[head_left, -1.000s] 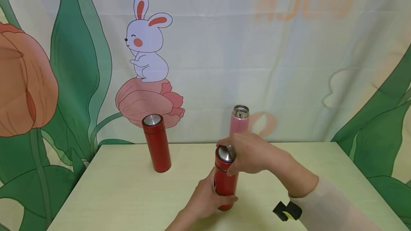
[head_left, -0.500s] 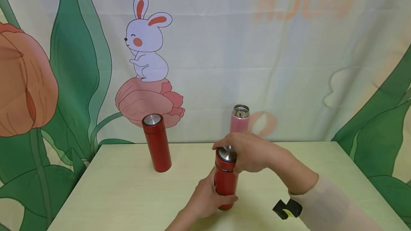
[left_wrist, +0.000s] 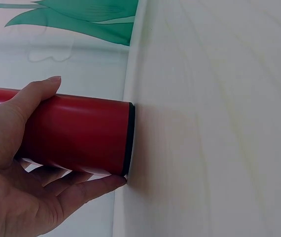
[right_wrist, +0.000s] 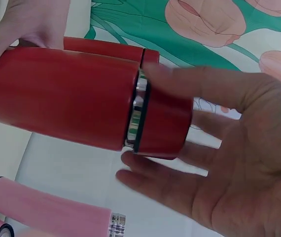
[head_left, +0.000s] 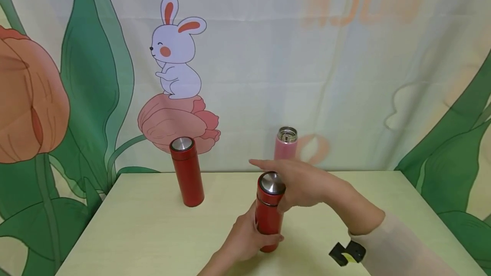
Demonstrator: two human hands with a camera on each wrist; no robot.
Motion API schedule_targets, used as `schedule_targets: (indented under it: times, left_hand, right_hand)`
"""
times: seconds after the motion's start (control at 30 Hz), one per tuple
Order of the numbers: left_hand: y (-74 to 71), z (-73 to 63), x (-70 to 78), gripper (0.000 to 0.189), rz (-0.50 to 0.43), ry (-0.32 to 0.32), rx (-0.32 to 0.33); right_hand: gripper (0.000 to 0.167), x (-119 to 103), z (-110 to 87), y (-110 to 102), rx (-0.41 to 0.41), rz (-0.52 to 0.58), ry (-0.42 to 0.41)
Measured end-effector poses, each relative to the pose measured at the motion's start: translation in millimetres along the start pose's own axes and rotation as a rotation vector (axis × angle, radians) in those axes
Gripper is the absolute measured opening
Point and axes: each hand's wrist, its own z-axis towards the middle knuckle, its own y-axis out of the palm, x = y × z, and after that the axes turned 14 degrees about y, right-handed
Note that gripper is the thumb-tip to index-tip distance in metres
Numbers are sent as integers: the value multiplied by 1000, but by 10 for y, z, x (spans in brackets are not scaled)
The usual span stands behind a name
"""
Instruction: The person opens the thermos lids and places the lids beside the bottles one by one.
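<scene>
Front flask (head_left: 268,219) in L hand (head_left: 246,237), 2nd flask (head_left: 188,176) L-rear on tbl (head_left: 138,233), 3rd flask (head_left: 286,148) behind R hand (head_left: 303,184).

The red bottle (head_left: 268,220), a slim glossy cylinder, stood upright on the table (head_left: 153,233), between five and six o'clock from the middle of the head view. Its cap (head_left: 271,183) sat on top, red-sided, with a silvery disc ringed in black. A shiny metal band (right_wrist: 136,106) showed between cap and body. In the left wrist view its black-rimmed base pointed to about three o'clock.
</scene>
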Motion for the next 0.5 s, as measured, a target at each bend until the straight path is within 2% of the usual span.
schedule_targets:
  times: [0.2,0.27,0.4,0.5]
  left_hand:
    - [-2,-10,-7,81,-3,-19,-7]
    - [-1,-13,-14,83,-12,-27,-11]
    - [-2,-10,-24,84,-18,-28,-10]
    - [-6,9,-22,82,-14,-23,-8]
  right_hand:
    - [92,-47,-36,38,125,-72,93]
    - [81,-87,-48,69,163,-86,115]
    - [54,-155,-60,117,208,-133,110]
    - [46,-174,-57,120,228,-160,93]
